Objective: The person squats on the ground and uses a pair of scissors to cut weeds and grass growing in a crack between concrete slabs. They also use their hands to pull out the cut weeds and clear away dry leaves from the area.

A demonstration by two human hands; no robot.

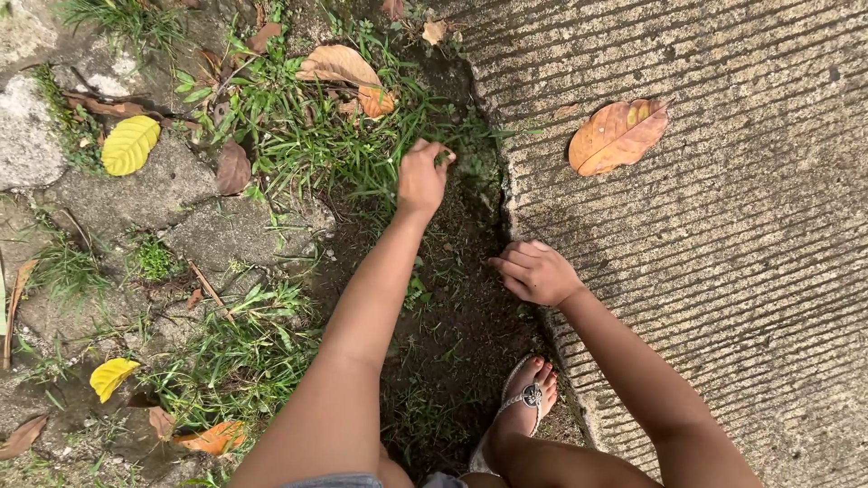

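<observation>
My left hand [422,176] reaches forward into a patch of green grass [325,145] and its fingers pinch some blades at the edge of the bare dark soil [461,334]. My right hand [535,271] hangs lower with its fingers curled in a loose fist beside the rim of the ribbed concrete slab [723,235]; I cannot see anything in it. My sandalled foot [527,398] stands on the soil below the right hand.
A large orange dry leaf [617,136] lies on the concrete. Brown leaves [348,74] and a yellow leaf [129,145] lie among grass and broken stones [136,194] at left. More grass tufts [235,352] and a second yellow leaf [110,376] sit at lower left.
</observation>
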